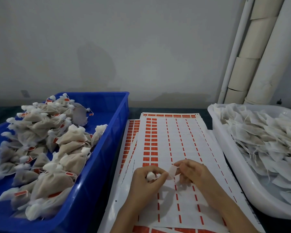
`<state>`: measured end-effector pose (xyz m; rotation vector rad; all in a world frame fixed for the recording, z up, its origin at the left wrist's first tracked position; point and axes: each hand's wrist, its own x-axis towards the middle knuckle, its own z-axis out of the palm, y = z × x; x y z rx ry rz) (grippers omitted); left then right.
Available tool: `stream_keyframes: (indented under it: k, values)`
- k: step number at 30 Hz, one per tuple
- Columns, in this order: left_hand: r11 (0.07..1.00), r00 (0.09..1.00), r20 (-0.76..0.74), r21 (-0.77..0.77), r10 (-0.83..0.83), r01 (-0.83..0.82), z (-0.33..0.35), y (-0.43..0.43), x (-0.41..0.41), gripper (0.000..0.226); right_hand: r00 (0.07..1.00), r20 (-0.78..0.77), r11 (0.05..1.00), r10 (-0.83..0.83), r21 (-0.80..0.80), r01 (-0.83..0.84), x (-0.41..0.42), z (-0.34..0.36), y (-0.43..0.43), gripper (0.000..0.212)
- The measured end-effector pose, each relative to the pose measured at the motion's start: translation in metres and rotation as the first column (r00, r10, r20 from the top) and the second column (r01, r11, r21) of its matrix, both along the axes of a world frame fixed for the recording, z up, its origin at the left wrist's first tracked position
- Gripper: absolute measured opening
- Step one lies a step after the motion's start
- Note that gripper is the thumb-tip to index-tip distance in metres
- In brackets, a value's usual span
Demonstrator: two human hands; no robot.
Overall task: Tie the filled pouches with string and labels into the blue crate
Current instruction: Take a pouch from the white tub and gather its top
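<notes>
Left hand [146, 180]: low in the middle of the view, over the label sheets; its fingers [160, 174] are curled round a pouch, and only the pouch's white gathered top shows between them.
Pouch [151, 176]: the one in work; held in the left fist above the sheets, between the blue crate and the white tub, in neither of them.
Right hand [191, 174]: just beside the left; thumb and forefinger are pinched on a small pale label, the other fingers loosely bent beneath.
Label [172, 171]: held between the two hands, close to the pouch top; whether it touches the pouch cannot be told.
String: too fine to make out at the hands.
Blue crate [114, 118]: on the left of the desk, holding a heap of tied pouches [57, 140], most with a red label showing at the neck.
Label sheets [158, 135]: several overlapping white sheets in the middle of the desk; columns of red labels stand at the left of the top sheet, and only thin red strips run down the rest of it.
White tub [216, 126]: on the right, full of flat untied pouches [267, 140] with loose threads.
Desk [166, 109]: dark surface, seen between the containers and behind the sheets.
Background: a pale wall [124, 47]; tall pale rolls [252, 64] lean in the right corner.
</notes>
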<state>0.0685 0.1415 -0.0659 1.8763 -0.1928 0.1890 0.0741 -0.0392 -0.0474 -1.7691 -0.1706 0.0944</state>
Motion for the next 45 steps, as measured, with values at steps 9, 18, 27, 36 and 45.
stream_keyframes:
  k: [9, 18, 27, 36, 45]
  values:
    - [0.998, 0.999, 0.005, -0.037, 0.044, -0.044, -0.002, 0.0, 0.002, 0.008, 0.997, 0.047, 0.992, -0.056, -0.11, 0.061, -0.001, -0.008, -0.001, 0.016]
    - [0.998, 0.998, -0.015, 0.009, 0.068, -0.068, -0.003, -0.002, 0.002, 0.01, 0.988, 0.137, 0.954, -0.068, -0.282, 0.105, -0.003, -0.011, 0.004, 0.006]
    - [0.999, 0.999, 0.002, 0.018, 0.04, -0.04, -0.003, -0.002, 0.003, 0.009, 0.993, 0.099, 0.994, -0.069, -0.081, 0.077, -0.006, -0.005, 0.009, 0.032]
    - [0.999, 0.998, -0.057, 0.049, 0.004, -0.002, -0.001, -0.004, 0.002, 0.016, 0.946, 0.293, 0.942, -0.136, -0.258, 0.216, -0.012, -0.003, 0.013, 0.022]
    - [0.994, 0.988, -0.153, -0.102, 0.021, -0.036, -0.002, 0.001, 0.007, 0.018, 0.788, 0.615, 0.928, 0.014, -0.301, 0.219, -0.011, -0.007, 0.01, 0.026]
